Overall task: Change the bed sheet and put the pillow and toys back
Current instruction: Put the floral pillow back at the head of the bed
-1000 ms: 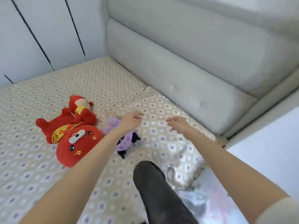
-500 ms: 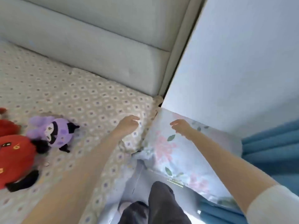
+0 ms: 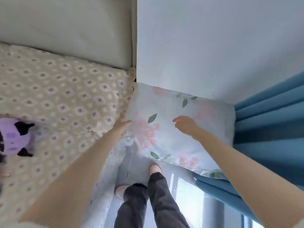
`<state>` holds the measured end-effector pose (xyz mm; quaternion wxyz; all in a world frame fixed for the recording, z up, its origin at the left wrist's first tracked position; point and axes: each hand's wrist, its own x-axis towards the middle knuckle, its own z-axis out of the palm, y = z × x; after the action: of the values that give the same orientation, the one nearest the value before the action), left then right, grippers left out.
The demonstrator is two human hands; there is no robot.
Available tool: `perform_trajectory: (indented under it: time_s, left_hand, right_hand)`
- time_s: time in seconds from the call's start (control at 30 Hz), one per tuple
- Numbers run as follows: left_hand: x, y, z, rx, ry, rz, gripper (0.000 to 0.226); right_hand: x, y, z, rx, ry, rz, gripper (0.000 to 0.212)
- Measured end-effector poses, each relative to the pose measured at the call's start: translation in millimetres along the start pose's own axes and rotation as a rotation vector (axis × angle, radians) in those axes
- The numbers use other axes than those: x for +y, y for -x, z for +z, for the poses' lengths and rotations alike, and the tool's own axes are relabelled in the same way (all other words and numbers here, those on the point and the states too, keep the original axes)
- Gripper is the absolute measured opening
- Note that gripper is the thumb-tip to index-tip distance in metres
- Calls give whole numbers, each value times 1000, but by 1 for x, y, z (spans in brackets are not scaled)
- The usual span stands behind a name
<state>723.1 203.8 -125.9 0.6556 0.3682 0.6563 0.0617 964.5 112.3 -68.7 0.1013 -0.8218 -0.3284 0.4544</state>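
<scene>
A pale blue pillow point(image 3: 174, 129) with pink flowers and green leaves lies beside the bed, against the white wall. My left hand point(image 3: 122, 125) reaches to the pillow's left edge, its fingers straight and touching the fabric. My right hand point(image 3: 185, 124) hovers just above the pillow's middle, fingers loosely bent and holding nothing. The bed sheet point(image 3: 65, 99), beige with small purple diamonds, covers the mattress on the left. A purple and black plush toy point(image 3: 15, 137) lies on the sheet at the far left edge.
A grey padded headboard point(image 3: 69, 30) runs along the top left. A white wall point(image 3: 213, 46) stands behind the pillow. Blue curtains point(image 3: 271, 125) hang at the right. My legs point(image 3: 148, 199) in dark trousers stand on the floor between bed and curtains.
My view has swung right and down, away from the red toys. Both hands have moved from above the sheet to the floral pillow; my left hand now touches its edge.
</scene>
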Motion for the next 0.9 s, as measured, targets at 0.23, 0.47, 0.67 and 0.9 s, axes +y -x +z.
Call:
perform_trajectory:
  time_s: [0.23, 0.47, 0.67, 0.9]
  left_hand:
    - [-21, -74, 31, 77, -17, -29, 66]
    - [-29, -109, 47, 168, -124, -50, 91]
    - [2, -92, 46, 158, -78, 73, 52]
    - [90, 18, 53, 4, 28, 162, 33]
  right_hand:
    - [47, -42, 3, 2, 26, -44, 33]
    - [79, -66, 12, -2, 11, -66, 34]
    - [78, -58, 12, 30, 93, -94, 47]
    - [11, -15, -21, 31, 78, -192, 59]
